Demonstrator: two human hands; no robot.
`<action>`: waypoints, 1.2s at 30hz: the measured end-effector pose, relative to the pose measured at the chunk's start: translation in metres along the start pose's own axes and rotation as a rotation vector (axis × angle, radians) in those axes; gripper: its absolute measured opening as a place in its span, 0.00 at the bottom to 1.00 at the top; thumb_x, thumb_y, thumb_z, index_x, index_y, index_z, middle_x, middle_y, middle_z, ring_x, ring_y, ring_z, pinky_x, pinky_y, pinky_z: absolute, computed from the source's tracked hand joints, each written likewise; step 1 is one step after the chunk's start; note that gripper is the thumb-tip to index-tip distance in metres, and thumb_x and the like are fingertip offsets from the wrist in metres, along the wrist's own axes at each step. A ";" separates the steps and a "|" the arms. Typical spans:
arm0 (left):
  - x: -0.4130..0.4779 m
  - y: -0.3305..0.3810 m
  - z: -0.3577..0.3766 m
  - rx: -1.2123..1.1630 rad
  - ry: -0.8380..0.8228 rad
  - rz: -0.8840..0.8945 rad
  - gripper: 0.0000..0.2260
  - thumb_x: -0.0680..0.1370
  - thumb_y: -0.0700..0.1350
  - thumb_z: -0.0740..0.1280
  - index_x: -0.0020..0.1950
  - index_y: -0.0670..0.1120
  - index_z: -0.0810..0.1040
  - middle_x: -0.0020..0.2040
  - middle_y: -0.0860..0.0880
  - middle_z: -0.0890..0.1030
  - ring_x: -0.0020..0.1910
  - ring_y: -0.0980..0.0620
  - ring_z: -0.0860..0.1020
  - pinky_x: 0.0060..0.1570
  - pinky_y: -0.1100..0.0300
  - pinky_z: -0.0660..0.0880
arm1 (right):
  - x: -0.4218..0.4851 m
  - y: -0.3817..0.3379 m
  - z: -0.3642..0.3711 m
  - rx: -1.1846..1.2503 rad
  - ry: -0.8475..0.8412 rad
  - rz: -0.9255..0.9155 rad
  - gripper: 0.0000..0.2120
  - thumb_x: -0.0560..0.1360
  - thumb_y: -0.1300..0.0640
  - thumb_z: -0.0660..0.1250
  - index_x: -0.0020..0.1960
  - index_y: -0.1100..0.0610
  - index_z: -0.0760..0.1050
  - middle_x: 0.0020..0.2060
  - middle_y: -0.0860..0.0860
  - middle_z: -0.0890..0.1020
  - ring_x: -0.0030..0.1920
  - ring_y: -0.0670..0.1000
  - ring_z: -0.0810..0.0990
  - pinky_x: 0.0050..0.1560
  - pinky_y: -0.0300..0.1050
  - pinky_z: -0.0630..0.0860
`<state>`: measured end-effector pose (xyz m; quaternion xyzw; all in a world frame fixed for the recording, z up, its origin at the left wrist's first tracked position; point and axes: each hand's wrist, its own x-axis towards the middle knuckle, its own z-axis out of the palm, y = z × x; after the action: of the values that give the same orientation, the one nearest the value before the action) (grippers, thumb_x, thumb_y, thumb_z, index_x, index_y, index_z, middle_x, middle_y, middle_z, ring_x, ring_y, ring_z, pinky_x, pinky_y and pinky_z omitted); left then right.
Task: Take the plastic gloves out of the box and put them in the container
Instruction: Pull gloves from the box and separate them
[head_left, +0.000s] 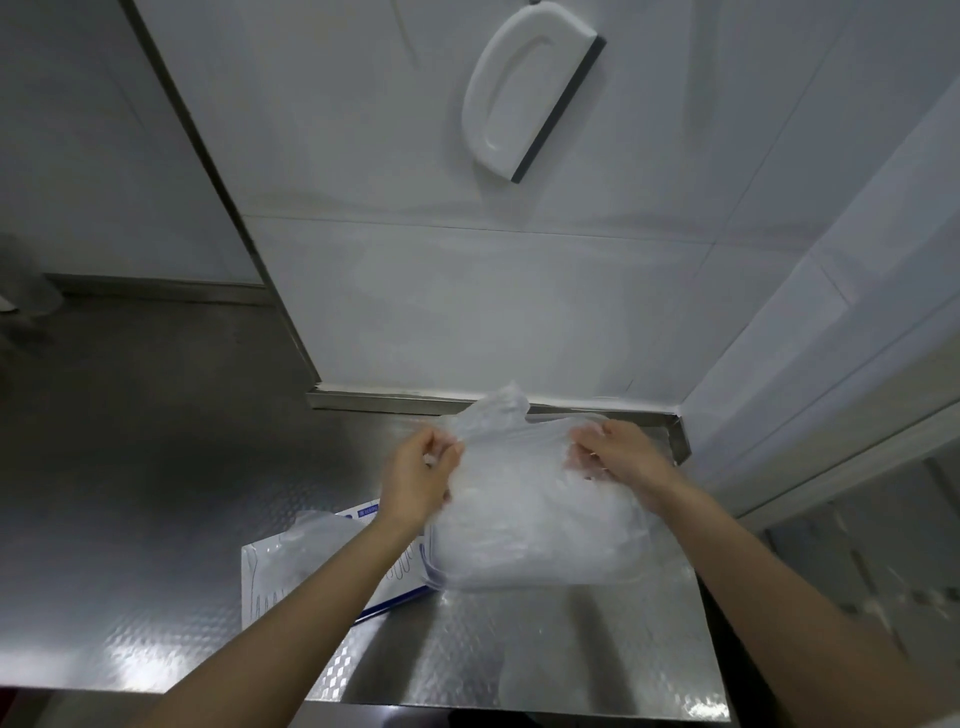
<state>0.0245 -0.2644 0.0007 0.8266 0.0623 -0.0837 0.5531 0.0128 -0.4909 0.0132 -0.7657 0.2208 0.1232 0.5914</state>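
A bundle of thin clear plastic gloves (524, 499) hangs between my two hands above the steel counter. My left hand (418, 483) pinches the bundle's left edge and my right hand (621, 457) grips its right edge. Its lower part rests in a clear plastic container (540, 569) on the counter, whose rim shows faintly under the plastic. The flat white glove box (301, 582) with blue print lies on the counter to the left, partly under my left forearm, with some clear plastic (317, 530) lying on top of it.
The patterned steel counter (519, 649) meets a white tiled wall behind and a white wall on the right. A white squeegee with a dark blade (530, 88) hangs on the wall above. The counter's front edge runs near the bottom of the view.
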 end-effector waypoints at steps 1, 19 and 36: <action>-0.001 -0.003 0.003 0.024 0.020 0.016 0.08 0.77 0.39 0.68 0.39 0.40 0.72 0.36 0.46 0.76 0.24 0.55 0.71 0.20 0.65 0.68 | 0.001 0.003 0.007 0.050 0.078 0.000 0.12 0.78 0.63 0.61 0.35 0.58 0.70 0.30 0.53 0.75 0.24 0.42 0.76 0.25 0.33 0.72; -0.011 0.002 0.013 0.832 -0.283 0.620 0.15 0.78 0.35 0.59 0.64 0.46 0.71 0.67 0.48 0.68 0.57 0.49 0.72 0.51 0.59 0.67 | 0.016 0.035 0.040 -1.038 0.256 -0.261 0.09 0.82 0.55 0.53 0.58 0.57 0.69 0.48 0.55 0.82 0.48 0.57 0.81 0.44 0.47 0.71; 0.013 -0.028 0.042 1.424 -0.516 0.611 0.25 0.76 0.39 0.65 0.72 0.44 0.61 0.73 0.42 0.60 0.72 0.43 0.58 0.70 0.51 0.56 | 0.012 0.055 0.053 -1.290 -0.217 -0.426 0.31 0.75 0.54 0.67 0.74 0.51 0.58 0.71 0.51 0.63 0.68 0.53 0.66 0.65 0.48 0.65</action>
<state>0.0290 -0.2921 -0.0435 0.9151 -0.3633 -0.1363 -0.1093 0.0003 -0.4536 -0.0531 -0.9747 -0.1124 0.1872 0.0474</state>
